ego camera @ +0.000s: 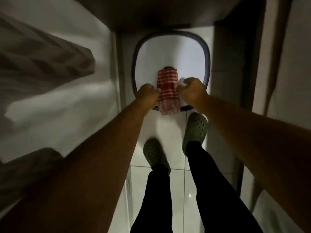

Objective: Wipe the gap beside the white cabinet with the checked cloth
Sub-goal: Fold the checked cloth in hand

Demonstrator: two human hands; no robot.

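A red and white checked cloth [168,91] hangs stretched between my two hands above a white basin with a dark rim [207,64] that stands on the floor. My left hand [148,94] grips the cloth's left edge and my right hand [191,90] grips its right edge, both with fingers closed. The white cabinet [67,98] rises along the left side of the view, its front blurred. The narrow gap [118,73] beside the cabinet runs down to the floor, just left of the basin.
White floor tiles [176,182] lie below me, with my two feet in green clogs [195,130] just in front of the basin. A grey wall or door frame [235,64] closes the right side. A dark overhang [159,14] sits above the basin.
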